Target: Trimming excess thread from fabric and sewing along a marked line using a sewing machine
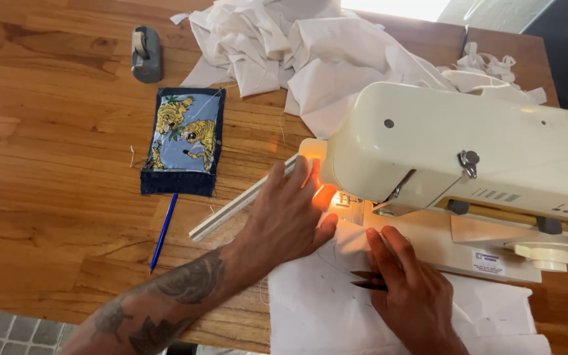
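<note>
Two hands on white fabric [310, 309] under sewing machine [468, 164]: left hand [284, 217] flat, fingers spread; right hand [409, 289] pinching snips [366, 281].

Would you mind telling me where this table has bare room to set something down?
Bare wood lies left of the denim pouch and blue pen, below the tape dispenser. It is crowded around the sewing machine, both hands and the white fabric heap.

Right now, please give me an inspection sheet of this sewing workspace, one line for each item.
Surface: wooden table, loose threads on it.
Job's things: cream sewing machine, lamp on; white fabric under both hands; dark thread snips.
Clutter: heap of white cloth, tiger-print pouch, blue pen, white ruler, grey tape dispenser.
Hands: left hand flat on the fabric by the needle; right hand holding the snips.
Cables: nothing seen.
Surroundings: tiled floor.
</note>
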